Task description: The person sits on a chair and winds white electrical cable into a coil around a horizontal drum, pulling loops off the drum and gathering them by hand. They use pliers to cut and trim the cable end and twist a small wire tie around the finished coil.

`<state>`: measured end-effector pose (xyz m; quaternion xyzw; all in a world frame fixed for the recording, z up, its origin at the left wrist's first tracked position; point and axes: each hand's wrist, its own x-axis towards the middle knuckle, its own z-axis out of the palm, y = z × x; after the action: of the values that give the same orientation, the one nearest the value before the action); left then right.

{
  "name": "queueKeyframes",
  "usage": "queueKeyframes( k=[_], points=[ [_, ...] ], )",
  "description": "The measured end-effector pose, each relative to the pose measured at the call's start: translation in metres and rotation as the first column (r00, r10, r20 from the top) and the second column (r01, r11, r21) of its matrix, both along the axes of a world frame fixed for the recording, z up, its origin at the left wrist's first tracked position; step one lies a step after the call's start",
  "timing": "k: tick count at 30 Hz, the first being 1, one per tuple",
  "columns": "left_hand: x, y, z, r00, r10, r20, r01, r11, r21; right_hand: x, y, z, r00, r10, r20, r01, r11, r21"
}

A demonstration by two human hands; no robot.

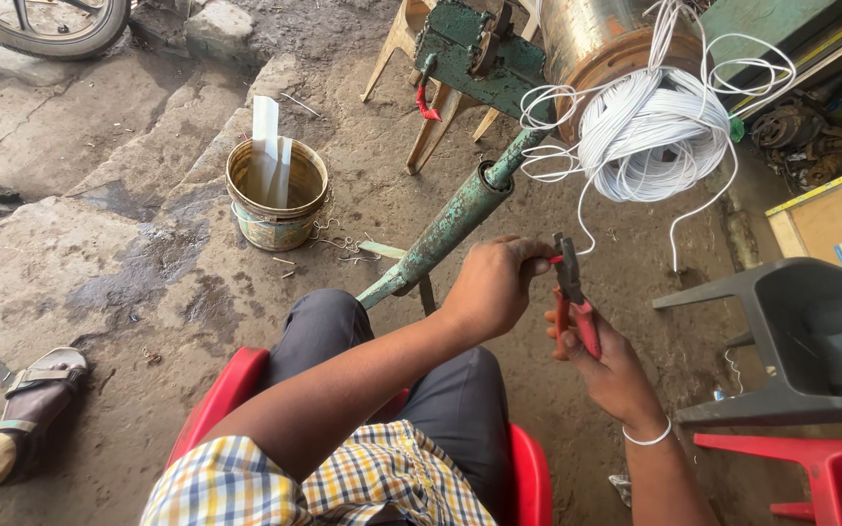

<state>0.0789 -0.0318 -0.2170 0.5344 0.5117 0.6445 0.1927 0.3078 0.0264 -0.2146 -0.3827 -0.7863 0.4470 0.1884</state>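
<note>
Tin bucket (276,195), grey plastic chair (811,336), sandalled foot (36,394), tyre (46,24)

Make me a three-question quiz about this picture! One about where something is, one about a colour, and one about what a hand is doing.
1. Where is the round tin?
A. on the ground, left of the green pipe
B. on the red chair
C. hanging from the wire coil

2. What colour is the coil of wire?
A. black
B. white
C. yellow

3. What is the right hand doing?
A. resting flat on a knee
B. holding red-handled pliers
C. gripping the tin

Answers:
1. A: the tin stands on the dirt floor to the left of the green pipe.
2. B: every strand in the coil looks white.
3. B: the right hand's fingers wrap the red handles of the pliers, whose dark tip meets the fingertips of the left hand.
</note>
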Motion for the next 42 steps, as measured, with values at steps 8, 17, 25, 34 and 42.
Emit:
queueKeyframes(
  k=[8,17,25,34,42],
  points=[
    [0.001,-0.001,0.001,0.999,0.024,-0.031,-0.023,0.998,0.053,-0.011,-0.011,0.008,0.995,-0.044,0.086,0.033,0.992,0.121],
    [-0.001,-0.007,0.004,0.997,0.044,-0.064,-0.037,0.995,0.097,-0.013,-0.011,0.005,0.996,0.064,0.056,-0.079,0.947,0.310],
    [0.003,-0.002,-0.001,0.998,0.053,-0.041,-0.051,0.997,0.062,-0.016,-0.006,-0.025,0.993,-0.011,-0.117,0.043,0.961,0.273],
    [-0.005,0.016,-0.013,0.797,-0.287,0.531,0.445,0.874,-0.196,-0.016,-0.011,-0.016,0.994,0.054,-0.097,-0.060,0.997,-0.057],
    [-0.046,0.000,-0.008,0.791,-0.053,-0.609,0.234,0.947,0.222,0.003,-0.020,0.002,1.000,0.018,-0.006,-0.019,0.986,-0.169]
  ],
)
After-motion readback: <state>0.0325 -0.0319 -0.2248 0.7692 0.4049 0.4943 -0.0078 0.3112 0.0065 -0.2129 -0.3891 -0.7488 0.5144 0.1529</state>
